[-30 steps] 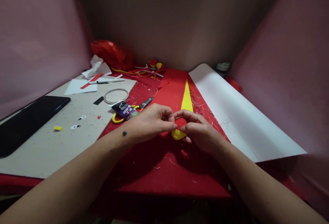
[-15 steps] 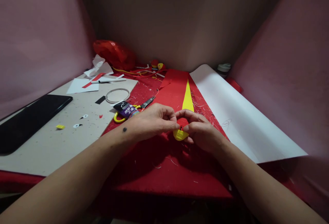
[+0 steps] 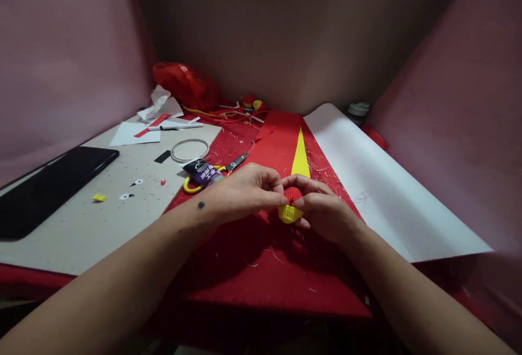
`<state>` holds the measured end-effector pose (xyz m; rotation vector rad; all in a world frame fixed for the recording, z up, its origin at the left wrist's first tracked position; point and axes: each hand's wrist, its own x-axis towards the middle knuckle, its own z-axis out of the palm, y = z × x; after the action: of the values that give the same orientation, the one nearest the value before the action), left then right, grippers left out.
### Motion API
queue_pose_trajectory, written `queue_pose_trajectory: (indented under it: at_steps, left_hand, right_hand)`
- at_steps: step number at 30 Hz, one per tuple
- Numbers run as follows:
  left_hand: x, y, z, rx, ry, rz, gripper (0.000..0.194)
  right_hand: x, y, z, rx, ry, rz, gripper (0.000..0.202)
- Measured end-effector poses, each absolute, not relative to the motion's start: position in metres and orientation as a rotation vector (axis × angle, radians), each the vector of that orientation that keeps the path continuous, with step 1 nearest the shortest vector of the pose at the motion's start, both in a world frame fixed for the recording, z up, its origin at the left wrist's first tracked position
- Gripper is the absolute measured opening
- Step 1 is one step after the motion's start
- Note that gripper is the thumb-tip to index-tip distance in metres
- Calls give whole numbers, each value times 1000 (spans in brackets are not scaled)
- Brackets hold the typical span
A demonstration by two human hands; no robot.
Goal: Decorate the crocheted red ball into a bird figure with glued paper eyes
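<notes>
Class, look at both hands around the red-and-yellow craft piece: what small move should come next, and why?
Probably a gentle press by the left hand, with the right hand steadying the red-and-yellow craft piece: a small dark detail shows between the hands, where red meets yellow.

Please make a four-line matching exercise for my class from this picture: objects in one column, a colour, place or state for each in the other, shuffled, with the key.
Objects
1. Small ribbed piece
2. Scissors
3. Hoop
4. Plastic bag

Descriptions
A. Ring-shaped and thin
B. Red, crumpled, at the back left
C. Red and yellow, held by the right hand, with the left hand at it
D. Yellow-handled, with dark blades

Right pairs: 1-C, 2-D, 3-A, 4-B
</notes>
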<state>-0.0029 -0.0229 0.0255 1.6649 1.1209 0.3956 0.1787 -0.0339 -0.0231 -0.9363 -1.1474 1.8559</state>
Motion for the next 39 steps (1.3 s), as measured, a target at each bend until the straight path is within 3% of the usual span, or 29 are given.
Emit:
queue_pose_trajectory:
  at_steps: [39]
  left_hand:
    - [1, -19, 17, 1664, 1143, 396, 8]
  right_hand:
    - [180, -38, -23, -1092, -1394, 1655, 32]
